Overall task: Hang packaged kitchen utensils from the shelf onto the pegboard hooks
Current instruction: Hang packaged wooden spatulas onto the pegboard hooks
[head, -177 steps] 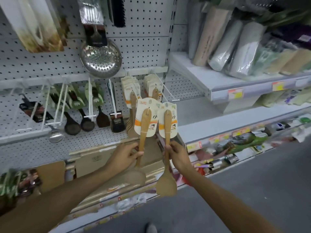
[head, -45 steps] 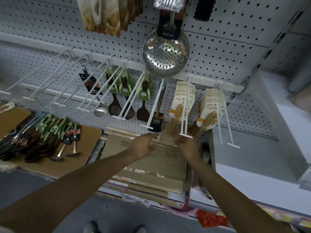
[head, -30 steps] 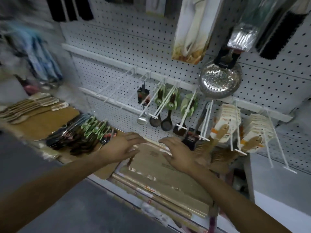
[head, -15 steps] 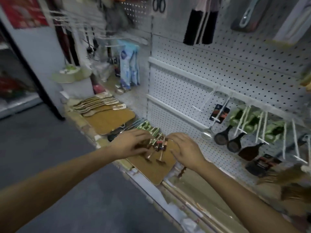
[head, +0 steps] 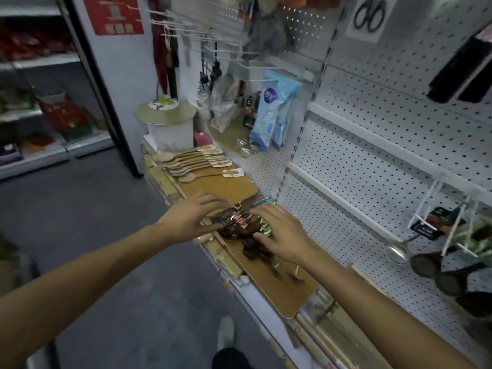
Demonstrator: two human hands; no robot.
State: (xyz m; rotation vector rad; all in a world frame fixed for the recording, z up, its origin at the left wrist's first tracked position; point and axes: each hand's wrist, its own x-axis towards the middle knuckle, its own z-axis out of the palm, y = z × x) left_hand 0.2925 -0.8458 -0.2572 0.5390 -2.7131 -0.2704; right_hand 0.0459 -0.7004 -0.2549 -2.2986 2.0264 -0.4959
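— Hands?
— Left hand point(head: 191, 222) and right hand point(head: 279, 235) both down on the utensil pile point(head: 239, 225), one at each side. Fingers spread and bent over it. Gripping anything yet? Cannot tell; too blurred.
— Pile where?
— Flat on a wooden board point(head: 282, 286) on the shelf point(head: 231, 278), below the pegboard point(head: 372, 161). Dark handles, shiny packaging, green cards at the far edge.
— Done so far?
— Some hung at the right: a ladle point(head: 398, 251) and dark spatulas point(head: 426, 265) on the hooks point(head: 458, 225). 
— Left?
— Plenty, by the look of it. Whole pile not yet lifted. Also wooden spoons point(head: 197, 163) lying in a row farther along the shelf. Long bare rail point(head: 359, 209) above the pile, no hooks seen on that stretch.
— Stage, then?
— Probably gathering the next batch; carrying and hanging yet to come.
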